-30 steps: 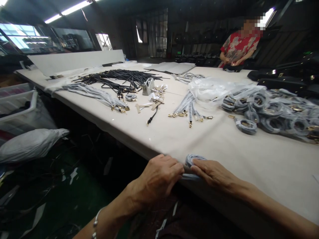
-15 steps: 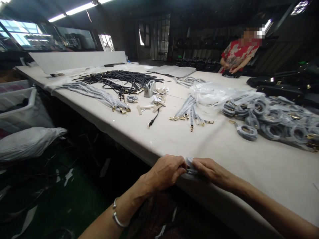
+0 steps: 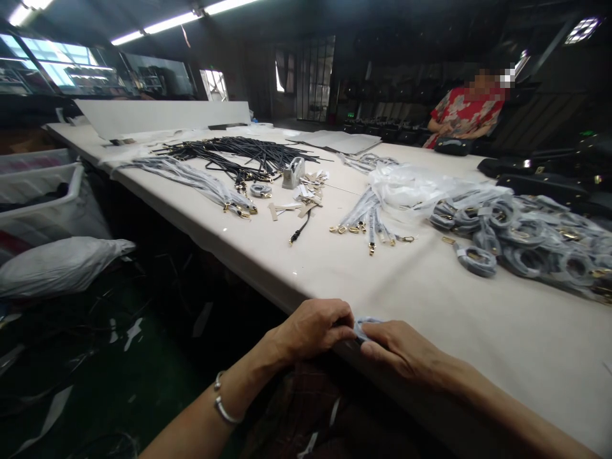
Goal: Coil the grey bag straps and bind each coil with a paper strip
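At the table's near edge, a plastic-wrapped strap is curled into a small coil, mostly hidden by my fingers. My left hand, a silver bangle at its wrist, pinches the coil's left side. From the right, my right hand grips the same strap between thumb and fingers. Farther off to the right lies a finished-looking coil of wrapped strap, beside a heap of similar coils. Loose wrapped straps with gold clasps fan out beyond my hands.
Across the white table lie black straps, more wrapped straps, a grey tape dispenser, paper tags and clear plastic film. A person in a red patterned shirt stands at the far side. White bins stand left.
My right hand has shifted slightly down, its thumb now showing below the strap. The coil lies flatter between my hands. The view has tilted slightly, and the person's hands have moved behind a black item.
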Available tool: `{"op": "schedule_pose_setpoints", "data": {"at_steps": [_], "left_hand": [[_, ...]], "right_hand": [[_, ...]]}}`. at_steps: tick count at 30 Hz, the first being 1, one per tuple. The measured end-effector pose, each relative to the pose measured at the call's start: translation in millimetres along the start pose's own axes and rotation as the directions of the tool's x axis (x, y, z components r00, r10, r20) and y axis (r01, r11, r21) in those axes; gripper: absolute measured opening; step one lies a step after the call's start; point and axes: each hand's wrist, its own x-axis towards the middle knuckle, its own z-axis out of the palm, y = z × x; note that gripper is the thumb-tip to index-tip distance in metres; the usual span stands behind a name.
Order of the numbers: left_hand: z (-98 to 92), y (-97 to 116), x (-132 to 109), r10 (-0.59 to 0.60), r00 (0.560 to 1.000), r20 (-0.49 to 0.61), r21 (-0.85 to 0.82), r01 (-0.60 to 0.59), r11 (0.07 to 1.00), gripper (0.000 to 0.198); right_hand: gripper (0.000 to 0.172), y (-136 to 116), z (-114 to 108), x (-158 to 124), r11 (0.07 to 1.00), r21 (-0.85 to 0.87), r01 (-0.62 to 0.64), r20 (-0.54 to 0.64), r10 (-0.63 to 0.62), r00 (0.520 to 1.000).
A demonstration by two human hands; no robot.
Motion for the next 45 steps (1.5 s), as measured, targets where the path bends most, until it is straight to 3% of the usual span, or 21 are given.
{"op": "schedule_pose_setpoints", "data": {"at_steps": [4, 8, 10, 13, 18, 21, 25, 29, 33, 36, 40, 43, 45], "left_hand": [[22.3, -15, 10, 0.143, 0.99, -0.01, -0.063, -0.144, 0.988, 0.006], [45.1, -13, 14, 0.276, 0.961, 0.024, 0.008, -0.276, 0.961, 0.02], [52.1, -11, 16, 0.385, 0.921, 0.066, 0.139, -0.39, 0.91, 0.021], [59.3, -10, 20, 0.52, 0.849, 0.097, 0.344, -0.519, 0.783, 0.02], [72.7, -10, 27, 0.673, 0.736, 0.07, 0.497, -0.611, 0.616, 0.013], [77.2, -7, 30, 0.706, 0.706, 0.049, 0.512, -0.625, 0.59, 0.012], [71.5, 1, 42, 0.678, 0.731, 0.07, 0.537, -0.601, 0.592, 0.019], [68.8, 4, 74, 0.647, 0.759, 0.065, 0.553, -0.567, 0.61, 0.034], [79.1, -1, 104, 0.503, 0.859, 0.097, 0.52, -0.475, 0.71, 0.037], [79.9, 0, 104, 0.38, 0.913, 0.152, 0.434, -0.407, 0.804, 0.035], [64.8, 6, 90, 0.329, 0.919, 0.218, 0.345, -0.388, 0.855, 0.041], [54.1, 5, 95, 0.321, 0.923, 0.211, 0.439, -0.383, 0.813, 0.028], [50.3, 0, 105, 0.349, 0.901, 0.259, 0.479, -0.434, 0.763, 0.016]], "right_hand": [[0.044, 13, 7, -14, 0.958, -0.286, 0.027, -0.034, -0.039, 0.999], [0.029, 27, 9, -29, 0.919, -0.342, 0.198, -0.035, -0.223, 0.974], [0.026, 32, 9, -35, 0.899, -0.342, 0.272, -0.051, -0.307, 0.95], [0.021, 35, 11, -42, 0.881, -0.366, 0.3, -0.029, -0.334, 0.942], [0.011, 38, 14, -48, 0.836, -0.392, 0.384, 0.044, -0.399, 0.916], [0.016, 37, 8, -50, 0.827, -0.384, 0.41, 0.024, -0.435, 0.9], [0.022, 36, -16, -56, 0.842, -0.343, 0.416, -0.021, -0.45, 0.893], [0.032, 55, -42, -63, 0.852, -0.375, 0.364, -0.082, -0.422, 0.903], [0.03, 91, -46, -63, 0.864, -0.358, 0.355, -0.146, -0.427, 0.892], [0.022, 110, -37, -60, 0.878, -0.258, 0.403, -0.224, -0.46, 0.859], [0.022, 113, -31, -55, 0.896, -0.16, 0.414, -0.272, -0.443, 0.854], [0.019, 114, -32, -52, 0.887, -0.131, 0.443, -0.298, -0.461, 0.836], [0.018, 117, -34, -51, 0.874, -0.136, 0.466, -0.314, -0.485, 0.816]]}}
